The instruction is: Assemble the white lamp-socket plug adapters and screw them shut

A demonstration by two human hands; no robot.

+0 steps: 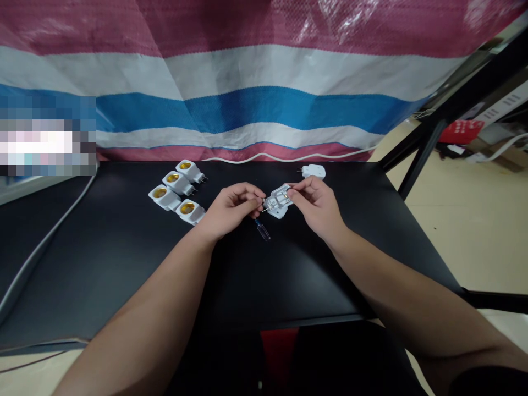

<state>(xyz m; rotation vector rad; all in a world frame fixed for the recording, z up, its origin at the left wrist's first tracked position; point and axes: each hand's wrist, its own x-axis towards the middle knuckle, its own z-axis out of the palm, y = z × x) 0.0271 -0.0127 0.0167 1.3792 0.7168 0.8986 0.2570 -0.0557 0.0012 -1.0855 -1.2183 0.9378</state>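
An opened white plug-in lamp socket point(279, 202), its inner metal parts showing, sits between my hands above the black table. My left hand point(233, 208) is closed, with thumb and fingers pinched at the socket's left end near its metal pins. At the right end, my right hand point(317, 204) grips the housing, thumb on the inside. Just below my left fingertips is a small screwdriver point(263, 230) with a clear handle; its shaft is mostly hidden by the fingers. Several whole lamp sockets point(166, 197) with gold-coloured inner threads stand left of my left hand.
Another white plug piece point(314, 171) lies behind my right hand. A white cable point(264, 156) runs along the back edge of the black table point(264, 286), before a striped sheet point(247, 110). A grey cable point(49, 236) crosses the left side. Black frame bars point(437, 126) rise at right.
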